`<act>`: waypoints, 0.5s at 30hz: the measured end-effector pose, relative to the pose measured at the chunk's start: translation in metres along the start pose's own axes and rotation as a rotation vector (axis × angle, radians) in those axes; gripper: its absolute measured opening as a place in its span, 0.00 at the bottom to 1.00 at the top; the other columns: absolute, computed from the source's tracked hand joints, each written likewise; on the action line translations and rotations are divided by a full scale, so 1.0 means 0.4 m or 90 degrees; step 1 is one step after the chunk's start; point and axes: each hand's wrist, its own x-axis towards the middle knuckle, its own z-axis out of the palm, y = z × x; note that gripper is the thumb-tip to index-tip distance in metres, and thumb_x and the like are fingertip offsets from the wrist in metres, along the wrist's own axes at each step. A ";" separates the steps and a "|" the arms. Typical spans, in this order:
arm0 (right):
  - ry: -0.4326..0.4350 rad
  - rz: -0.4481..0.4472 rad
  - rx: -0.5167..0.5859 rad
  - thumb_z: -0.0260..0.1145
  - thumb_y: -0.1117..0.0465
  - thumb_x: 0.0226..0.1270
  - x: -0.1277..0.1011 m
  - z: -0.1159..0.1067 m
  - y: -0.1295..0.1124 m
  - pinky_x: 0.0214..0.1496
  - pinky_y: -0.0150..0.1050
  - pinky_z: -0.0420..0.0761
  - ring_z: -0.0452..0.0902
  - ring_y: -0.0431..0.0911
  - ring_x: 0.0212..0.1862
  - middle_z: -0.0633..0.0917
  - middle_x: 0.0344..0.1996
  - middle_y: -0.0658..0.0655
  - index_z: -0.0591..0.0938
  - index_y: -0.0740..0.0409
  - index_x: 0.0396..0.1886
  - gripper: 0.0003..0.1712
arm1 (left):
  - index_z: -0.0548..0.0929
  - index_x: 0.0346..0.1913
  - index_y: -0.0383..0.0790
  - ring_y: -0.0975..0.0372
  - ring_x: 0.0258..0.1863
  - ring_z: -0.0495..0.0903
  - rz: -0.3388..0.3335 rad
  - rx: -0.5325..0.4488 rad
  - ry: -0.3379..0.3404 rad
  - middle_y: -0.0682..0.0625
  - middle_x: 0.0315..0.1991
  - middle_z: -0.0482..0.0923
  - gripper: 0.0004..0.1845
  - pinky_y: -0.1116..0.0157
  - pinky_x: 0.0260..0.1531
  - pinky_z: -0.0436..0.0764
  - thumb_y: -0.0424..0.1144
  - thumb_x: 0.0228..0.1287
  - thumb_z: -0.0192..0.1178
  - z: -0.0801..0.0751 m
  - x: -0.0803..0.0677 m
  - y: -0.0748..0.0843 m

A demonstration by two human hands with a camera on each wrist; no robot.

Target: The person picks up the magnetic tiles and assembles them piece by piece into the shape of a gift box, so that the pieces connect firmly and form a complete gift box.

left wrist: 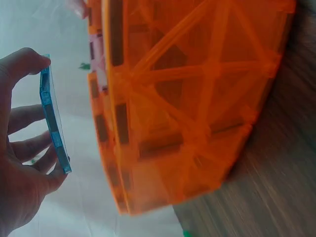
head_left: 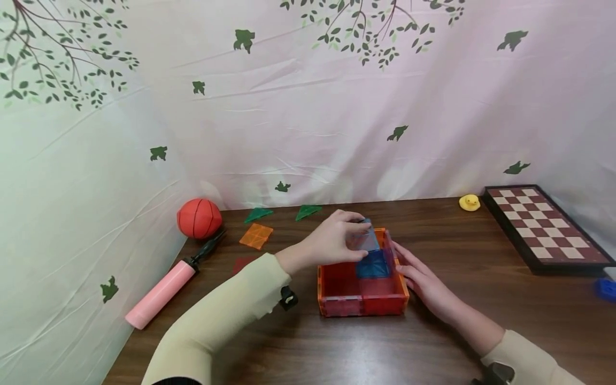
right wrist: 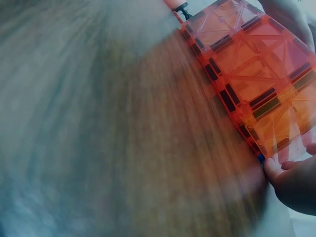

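the left hand (head_left: 337, 239) pinches a clear-blue square plastic tile (head_left: 370, 240) by its edges above the open red-and-orange plastic box (head_left: 385, 306); the right hand (head_left: 423, 278), unclenched, touches the box's side, probably to steady it.

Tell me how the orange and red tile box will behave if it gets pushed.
The tile box is low and broad, so it would probably slide rather than tip. Its flat, straight-edged panels look like rigid plastic, so they should hardly bend. Dark strips along their edges look like magnets, so a hard shove might pop them apart.
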 end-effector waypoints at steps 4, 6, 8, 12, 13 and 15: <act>-0.010 -0.006 0.017 0.45 0.52 0.84 0.000 0.000 0.001 0.61 0.28 0.72 0.48 0.67 0.77 0.46 0.81 0.64 0.46 0.49 0.85 0.36 | 0.80 0.68 0.45 0.57 0.65 0.68 -0.004 0.009 -0.049 0.46 0.68 0.73 0.32 0.67 0.61 0.71 0.53 0.64 0.70 0.018 0.045 0.014; -0.008 -0.007 0.018 0.45 0.52 0.84 -0.001 0.001 0.001 0.61 0.28 0.71 0.48 0.67 0.76 0.47 0.81 0.65 0.45 0.50 0.85 0.36 | 0.79 0.69 0.45 0.57 0.65 0.68 -0.001 0.011 -0.065 0.47 0.68 0.73 0.32 0.68 0.62 0.70 0.53 0.64 0.70 0.024 0.063 0.020; -0.006 -0.006 0.018 0.45 0.53 0.84 -0.002 0.002 0.000 0.61 0.26 0.70 0.48 0.66 0.76 0.47 0.80 0.66 0.45 0.51 0.85 0.36 | 0.79 0.69 0.44 0.57 0.65 0.68 0.001 0.011 -0.076 0.47 0.68 0.73 0.32 0.68 0.62 0.69 0.52 0.64 0.70 0.029 0.077 0.026; -0.005 -0.005 0.020 0.43 0.54 0.85 -0.005 0.000 -0.002 0.61 0.25 0.70 0.46 0.66 0.76 0.46 0.80 0.67 0.45 0.54 0.84 0.36 | 0.79 0.68 0.43 0.57 0.65 0.68 0.005 0.014 -0.095 0.48 0.67 0.74 0.32 0.70 0.61 0.70 0.52 0.64 0.69 0.042 0.097 0.029; -0.007 -0.005 0.021 0.43 0.55 0.85 -0.006 0.000 -0.002 0.61 0.25 0.70 0.46 0.67 0.77 0.45 0.80 0.67 0.44 0.54 0.84 0.35 | 0.80 0.68 0.42 0.57 0.64 0.69 0.005 0.017 -0.100 0.47 0.67 0.74 0.32 0.69 0.60 0.70 0.52 0.64 0.69 0.045 0.100 0.029; -0.008 -0.002 0.021 0.42 0.55 0.85 -0.006 0.000 -0.003 0.61 0.26 0.70 0.46 0.67 0.76 0.45 0.80 0.68 0.44 0.53 0.84 0.35 | 0.80 0.67 0.42 0.57 0.64 0.70 0.007 0.025 -0.107 0.47 0.66 0.75 0.32 0.70 0.60 0.70 0.53 0.64 0.70 0.051 0.103 0.026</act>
